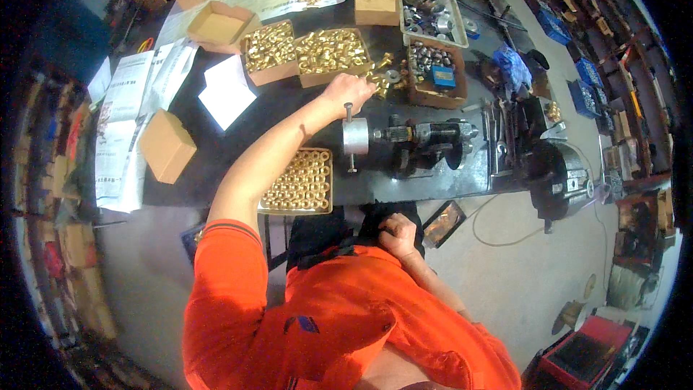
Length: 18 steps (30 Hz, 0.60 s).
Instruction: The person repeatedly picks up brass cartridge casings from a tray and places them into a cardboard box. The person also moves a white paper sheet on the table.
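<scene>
My left hand (349, 94) reaches across the bench, its fingers closed at the edge of a small loose pile of brass fittings (388, 84). What sits between those fingertips is hidden. Below my left wrist stands a clamping fixture (354, 136) with a silvery round head and a cross bolt, joined to a dark shaft assembly (433, 135). Under my left forearm, a tray (307, 211) holds rows of upright brass rings. My right hand (398, 235) rests on my lap with curled fingers; whether anything is inside cannot be seen.
Two cardboard boxes of brass fittings (270, 50) (332, 53) stand beyond my left hand. A box of metal parts (439, 97) is to their right, near wrenches (500, 141) and a dark machine (559, 179). Newspaper (123, 112) and a closed carton (168, 146) lie left.
</scene>
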### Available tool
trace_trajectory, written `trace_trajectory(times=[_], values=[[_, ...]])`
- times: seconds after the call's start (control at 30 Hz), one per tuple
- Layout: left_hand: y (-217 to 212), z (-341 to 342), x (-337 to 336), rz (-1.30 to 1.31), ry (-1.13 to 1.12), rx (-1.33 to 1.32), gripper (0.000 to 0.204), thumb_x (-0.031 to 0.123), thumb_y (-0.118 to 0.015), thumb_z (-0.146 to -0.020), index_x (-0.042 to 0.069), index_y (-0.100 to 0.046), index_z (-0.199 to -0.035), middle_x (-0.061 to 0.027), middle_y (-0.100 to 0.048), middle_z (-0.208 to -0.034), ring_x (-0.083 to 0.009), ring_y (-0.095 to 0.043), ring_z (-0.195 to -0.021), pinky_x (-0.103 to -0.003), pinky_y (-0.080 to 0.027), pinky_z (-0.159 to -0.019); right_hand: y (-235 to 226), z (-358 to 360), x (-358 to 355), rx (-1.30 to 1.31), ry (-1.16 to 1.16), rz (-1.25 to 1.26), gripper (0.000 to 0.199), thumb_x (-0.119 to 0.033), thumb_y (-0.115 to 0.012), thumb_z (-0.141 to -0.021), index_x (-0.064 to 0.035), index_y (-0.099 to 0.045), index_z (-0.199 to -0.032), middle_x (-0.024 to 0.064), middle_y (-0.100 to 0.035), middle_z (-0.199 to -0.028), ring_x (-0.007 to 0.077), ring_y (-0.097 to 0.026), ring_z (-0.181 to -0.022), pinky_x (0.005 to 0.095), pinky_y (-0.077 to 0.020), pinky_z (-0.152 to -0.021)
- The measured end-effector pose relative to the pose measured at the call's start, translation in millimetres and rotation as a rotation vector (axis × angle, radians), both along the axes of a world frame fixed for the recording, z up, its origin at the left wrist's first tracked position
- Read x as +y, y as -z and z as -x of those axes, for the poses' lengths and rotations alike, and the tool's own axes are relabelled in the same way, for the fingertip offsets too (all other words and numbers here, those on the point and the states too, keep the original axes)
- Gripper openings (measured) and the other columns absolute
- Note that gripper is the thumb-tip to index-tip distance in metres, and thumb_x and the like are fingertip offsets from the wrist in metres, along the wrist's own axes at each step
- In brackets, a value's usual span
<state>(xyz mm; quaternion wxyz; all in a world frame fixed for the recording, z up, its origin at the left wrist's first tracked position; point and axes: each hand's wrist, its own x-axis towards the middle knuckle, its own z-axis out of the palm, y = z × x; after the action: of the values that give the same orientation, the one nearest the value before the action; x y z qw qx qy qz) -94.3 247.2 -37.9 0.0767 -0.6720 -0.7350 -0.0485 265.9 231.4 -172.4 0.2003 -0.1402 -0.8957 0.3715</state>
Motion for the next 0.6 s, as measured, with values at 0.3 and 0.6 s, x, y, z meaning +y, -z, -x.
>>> trace_trajectory(times=[0.3, 0.6], values=[[-1, 18, -26, 0.054, -0.055, -0.104, 0.013, 0.016, -0.059, -0.079, 0.004, -0.061, -0.084, -0.0177, -0.065, -0.083, -0.0382, -0.064, -0.084, -0.049, -0.051, -0.07, 2, 3, -1, 0.014, 0.021, 0.02, 0.013, -0.011, -0.065, -0.058, -0.0079, -0.064, -0.071, 0.0095, -0.056, -0.069, 0.0306, -0.058, -0.066, 0.0398, -0.048, -0.059], [-102, -27, -239, -0.165, -0.172, -0.374, 0.012, 0.01, -0.067, -0.077, 0.005, -0.065, -0.088, -0.0108, -0.06, -0.079, -0.0325, -0.062, -0.077, -0.041, -0.049, -0.065, 7, 3, -4, 0.037, 0.016, 0.028, 0.01, -0.01, -0.063, -0.059, -0.0079, -0.062, -0.068, 0.0086, -0.055, -0.068, 0.0302, -0.057, -0.066, 0.0392, -0.046, -0.058]])
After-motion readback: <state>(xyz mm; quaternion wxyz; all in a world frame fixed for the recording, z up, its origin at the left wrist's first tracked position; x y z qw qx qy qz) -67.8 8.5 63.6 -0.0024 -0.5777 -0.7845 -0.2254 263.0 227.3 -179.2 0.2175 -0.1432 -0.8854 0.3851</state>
